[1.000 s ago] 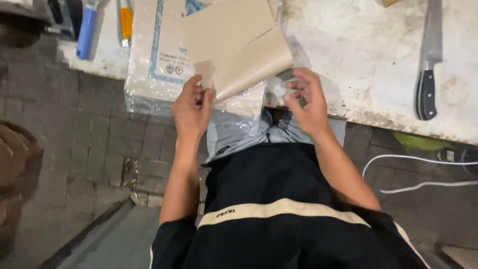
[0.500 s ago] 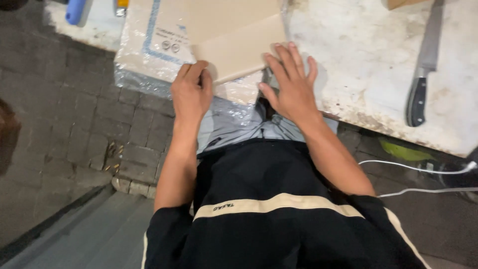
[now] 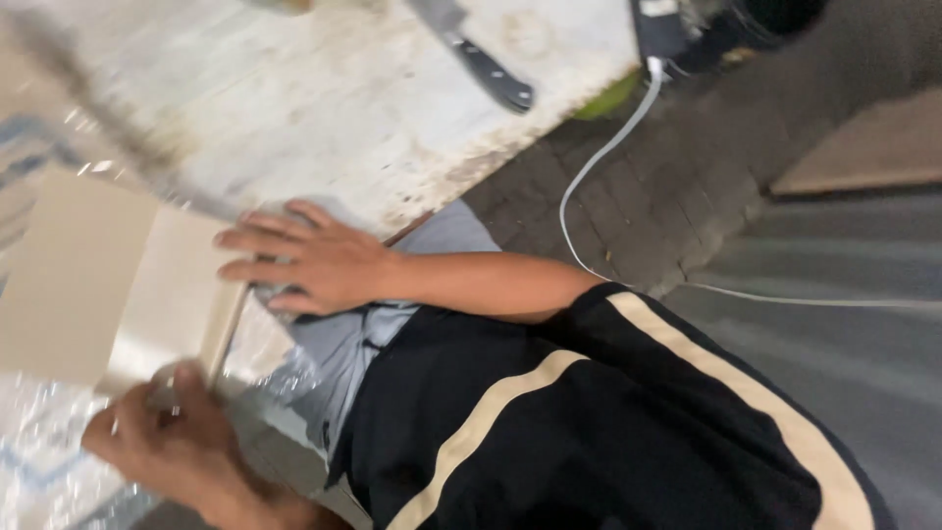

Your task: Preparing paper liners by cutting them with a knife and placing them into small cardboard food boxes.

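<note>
Here the right hand [image 3: 314, 263] lies flat at centre left of the frame, fingers spread, fingertips on the edge of a beige cardboard sheet [image 3: 108, 285]. At lower left the blurred left hand [image 3: 172, 442] curls around the sheet's near corner, gripping it. The sheet lies on a plastic-wrapped pack [image 3: 39, 461] on the white table [image 3: 324, 108]. A knife [image 3: 481, 59] lies at top centre.
</note>
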